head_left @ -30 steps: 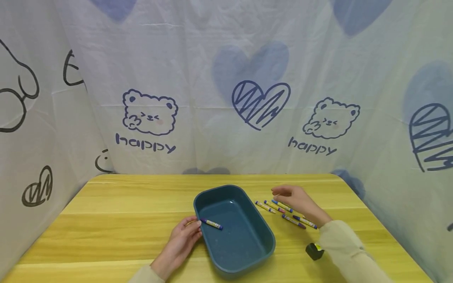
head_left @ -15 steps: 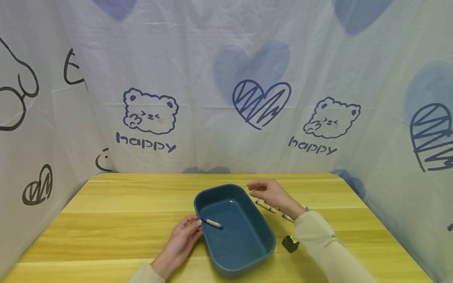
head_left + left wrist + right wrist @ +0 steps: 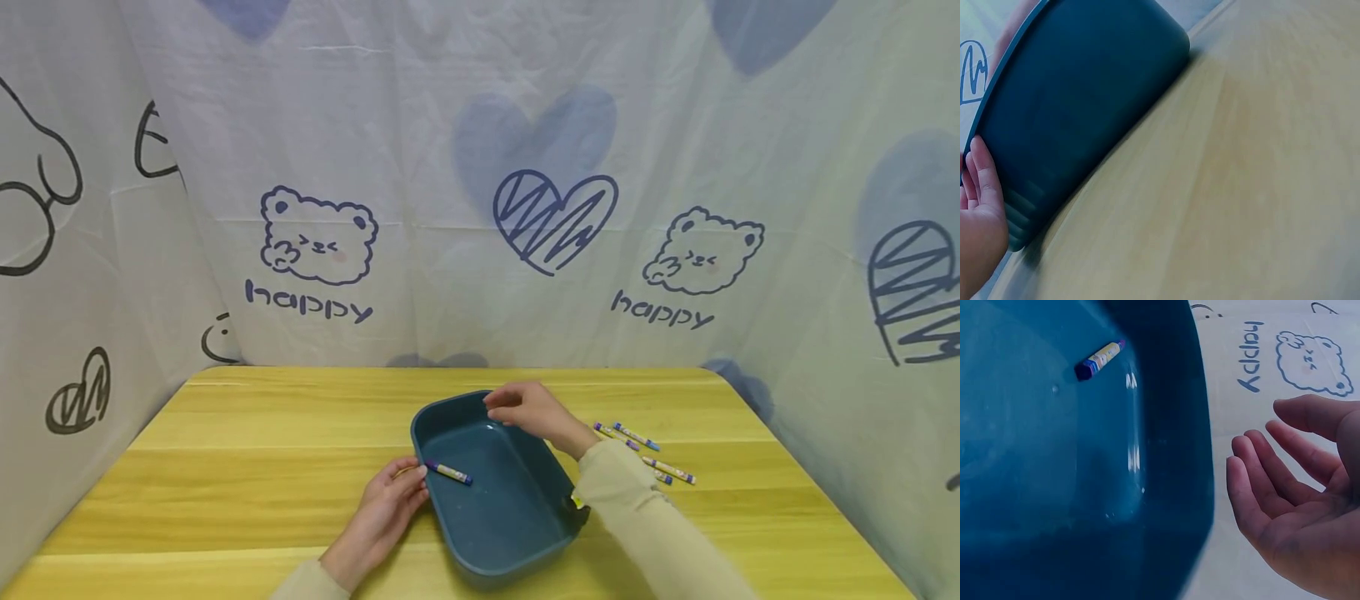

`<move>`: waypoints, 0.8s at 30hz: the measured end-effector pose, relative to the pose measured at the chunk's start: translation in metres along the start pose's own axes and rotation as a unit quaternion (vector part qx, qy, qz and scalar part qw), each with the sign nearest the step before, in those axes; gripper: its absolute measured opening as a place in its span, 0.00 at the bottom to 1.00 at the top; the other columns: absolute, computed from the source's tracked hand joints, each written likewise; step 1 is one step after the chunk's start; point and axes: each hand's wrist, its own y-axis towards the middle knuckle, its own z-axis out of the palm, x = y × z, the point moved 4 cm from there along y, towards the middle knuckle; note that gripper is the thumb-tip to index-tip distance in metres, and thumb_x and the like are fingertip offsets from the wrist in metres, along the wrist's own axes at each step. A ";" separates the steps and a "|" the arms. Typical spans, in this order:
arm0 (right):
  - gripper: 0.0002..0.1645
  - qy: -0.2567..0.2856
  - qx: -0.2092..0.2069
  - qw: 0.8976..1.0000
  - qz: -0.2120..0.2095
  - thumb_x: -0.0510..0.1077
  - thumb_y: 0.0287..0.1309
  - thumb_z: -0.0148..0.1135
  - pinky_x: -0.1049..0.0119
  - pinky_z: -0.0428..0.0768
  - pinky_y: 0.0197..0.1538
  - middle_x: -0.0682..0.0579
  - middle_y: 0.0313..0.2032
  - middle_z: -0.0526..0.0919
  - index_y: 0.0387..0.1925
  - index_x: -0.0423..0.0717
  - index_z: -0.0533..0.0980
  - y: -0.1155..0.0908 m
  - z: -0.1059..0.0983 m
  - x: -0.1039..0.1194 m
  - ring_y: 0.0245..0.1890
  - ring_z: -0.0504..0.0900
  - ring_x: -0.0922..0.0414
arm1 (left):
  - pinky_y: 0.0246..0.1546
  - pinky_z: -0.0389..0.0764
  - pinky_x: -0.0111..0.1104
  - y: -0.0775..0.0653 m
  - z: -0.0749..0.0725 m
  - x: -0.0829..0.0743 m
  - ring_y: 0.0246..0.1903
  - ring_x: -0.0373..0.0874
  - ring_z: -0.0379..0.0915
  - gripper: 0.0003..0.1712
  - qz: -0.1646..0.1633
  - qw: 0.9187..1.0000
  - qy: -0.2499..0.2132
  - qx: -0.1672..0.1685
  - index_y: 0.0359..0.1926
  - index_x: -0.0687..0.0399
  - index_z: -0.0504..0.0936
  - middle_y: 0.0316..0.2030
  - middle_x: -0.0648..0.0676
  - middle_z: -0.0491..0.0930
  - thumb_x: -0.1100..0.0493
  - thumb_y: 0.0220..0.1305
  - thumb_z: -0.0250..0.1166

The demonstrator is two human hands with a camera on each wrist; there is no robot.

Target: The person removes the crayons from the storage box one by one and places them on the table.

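Observation:
A dark teal plastic bin stands on the table. One crayon with a purple tip lies inside, against the left wall; the right wrist view shows the same crayon. My left hand holds the bin's left rim, with a finger along the outer wall in the left wrist view. My right hand is over the bin's far right corner. In the right wrist view this hand has loosely bent fingers, thumb apart, and nothing shows between them.
Several loose crayons lie on the wooden table right of the bin, partly hidden by my right forearm. A small black device sits under the right wrist. A printed curtain hangs behind and along both sides.
My right hand has moved left from above the crayons to the bin's far right corner. The left hand, the bin and the crayon in it have stayed in place.

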 end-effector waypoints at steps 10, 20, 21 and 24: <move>0.15 0.004 0.027 1.000 0.001 0.36 0.61 0.62 0.56 0.81 0.47 0.47 0.41 0.83 0.47 0.32 0.78 0.016 0.029 -0.008 0.40 0.81 0.53 | 0.36 0.77 0.27 0.000 0.000 -0.001 0.32 0.39 0.71 0.05 0.001 1.000 0.001 -0.001 0.40 0.61 0.70 0.32 0.52 0.72 0.71 0.64 0.55; 0.14 0.001 0.037 0.999 0.010 0.34 0.57 0.65 0.62 0.83 0.39 0.47 0.36 0.84 0.44 0.31 0.80 0.023 0.052 -0.017 0.34 0.82 0.56 | 0.37 0.77 0.27 0.000 0.001 0.000 0.32 0.39 0.71 0.05 -0.004 1.000 0.007 -0.005 0.41 0.61 0.71 0.32 0.52 0.72 0.70 0.65 0.55; 0.14 0.002 0.041 0.999 0.013 0.34 0.56 0.65 0.62 0.83 0.39 0.47 0.35 0.84 0.44 0.31 0.80 0.023 0.054 -0.018 0.33 0.82 0.56 | 0.37 0.77 0.27 0.000 0.001 -0.001 0.32 0.40 0.71 0.05 -0.004 1.000 0.007 -0.004 0.41 0.61 0.71 0.32 0.52 0.72 0.70 0.66 0.55; 0.14 -0.003 0.057 0.998 0.029 0.34 0.54 0.67 0.63 0.83 0.37 0.49 0.35 0.84 0.43 0.32 0.80 0.025 0.059 -0.022 0.31 0.81 0.59 | 0.37 0.77 0.28 0.000 0.001 0.000 0.32 0.40 0.71 0.05 -0.003 1.000 0.007 -0.005 0.41 0.61 0.71 0.32 0.51 0.73 0.70 0.66 0.55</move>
